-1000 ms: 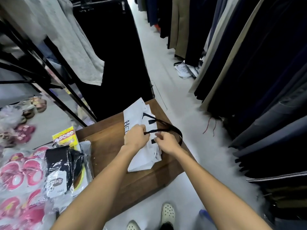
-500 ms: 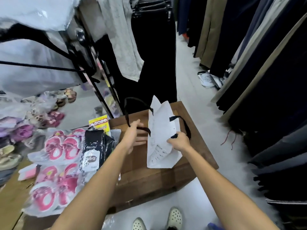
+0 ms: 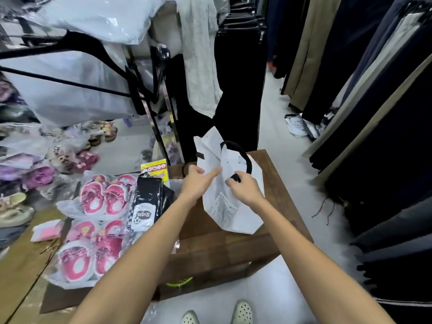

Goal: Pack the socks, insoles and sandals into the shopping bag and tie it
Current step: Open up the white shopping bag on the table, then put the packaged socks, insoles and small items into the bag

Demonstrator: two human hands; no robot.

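A white shopping bag with black handles stands half unfolded on the brown wooden table. My right hand grips the bag's near edge by a black handle. My left hand lies against the bag's left panel, fingers spread and reaching into its mouth. Left of the bag lie black socks in a clear packet, a yellow insole pack and pink sandals in plastic.
More bagged pink sandals cover the table's left part. Other footwear lies on the floor at the far left. A clothes rack stands behind the table, dark trousers hang on the right, and my shoes are below.
The view has swung left. The bag went from flat on the table to upright and spreading apart. My left hand let go of the handle and moved onto the bag's left panel.
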